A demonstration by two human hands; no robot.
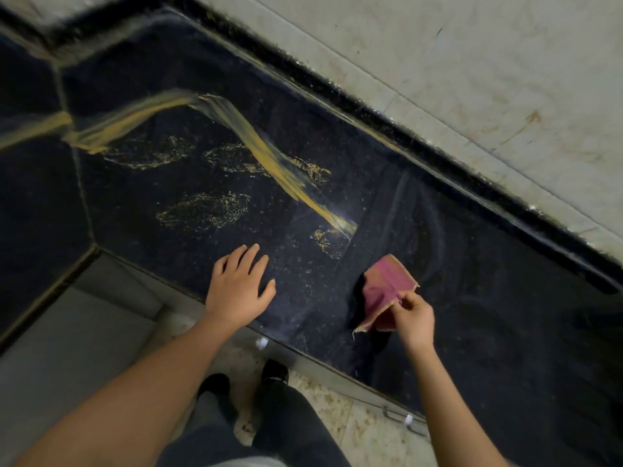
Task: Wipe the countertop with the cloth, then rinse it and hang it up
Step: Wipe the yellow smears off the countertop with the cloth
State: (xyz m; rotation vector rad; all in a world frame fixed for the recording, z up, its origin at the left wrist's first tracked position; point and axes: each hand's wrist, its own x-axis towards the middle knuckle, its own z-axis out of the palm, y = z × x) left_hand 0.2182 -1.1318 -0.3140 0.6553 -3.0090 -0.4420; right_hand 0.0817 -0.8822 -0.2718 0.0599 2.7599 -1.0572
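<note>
**Cloth pinched at edge, yellow smear not yet cleared**

Your right hand [413, 316] pinches the pink cloth [384, 288] by one frayed edge, thumb against fingertips. The cloth hangs half unfolded over the dark countertop [505, 315], likely so you can find a clean face. Contact with the stone: cannot tell. Your left hand [237, 288] lies flat with fingers spread, holding nothing, near the front edge, probably as a brace. A yellow smear [256, 143] and dried yellow rings [205, 210] lie left of the cloth. Judgement: wiping stage; rinsing and hanging not begun.
</note>
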